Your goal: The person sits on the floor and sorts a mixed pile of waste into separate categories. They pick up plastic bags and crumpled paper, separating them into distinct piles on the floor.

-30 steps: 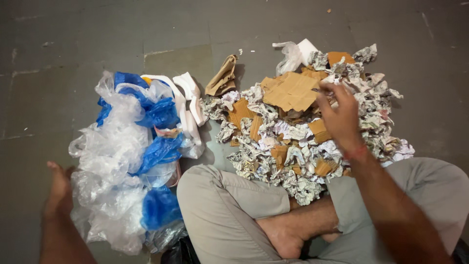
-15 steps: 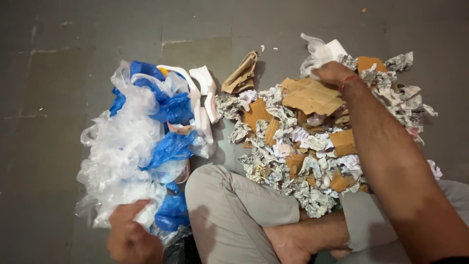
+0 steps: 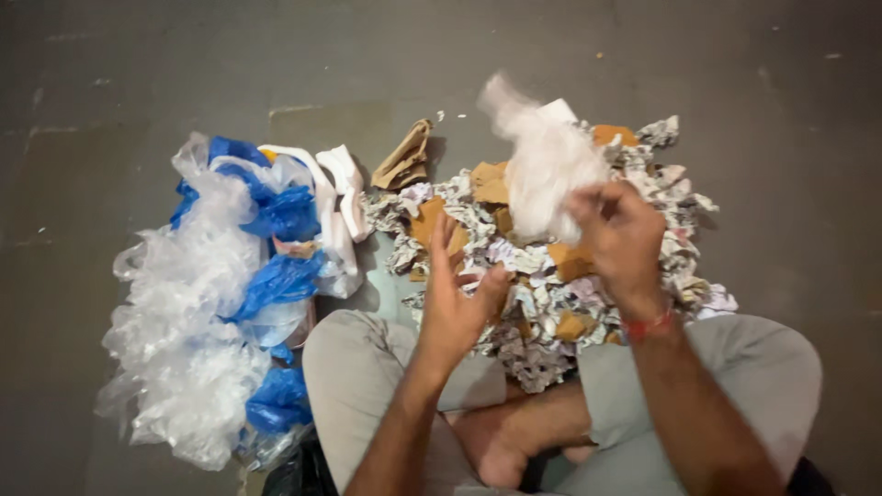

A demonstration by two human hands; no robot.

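right hand [image 3: 617,237] pinching a crumpled clear-white plastic bag [image 3: 544,165], lifting it above the crumpled-paper-and-brown-cardboard heap [image 3: 551,276] | left hand [image 3: 455,298] opening flat, empty, beside it | tip: probably needs both hands gripping, shaking paper loose | blue-and-clear plastic bag pile [image 3: 220,294] lying left on grey floor [image 3: 138,73]

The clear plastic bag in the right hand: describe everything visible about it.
The clear plastic bag is a thin, whitish, see-through film, crumpled and bunched, blurred by motion. It is raised above the heap of crumpled paper and cardboard, its loose top flaring up and to the left, its lower end gathered into the grip of the right hand. The left hand is open just below and beside it, not touching. Whether it has handles or tears cannot be told through the blur.
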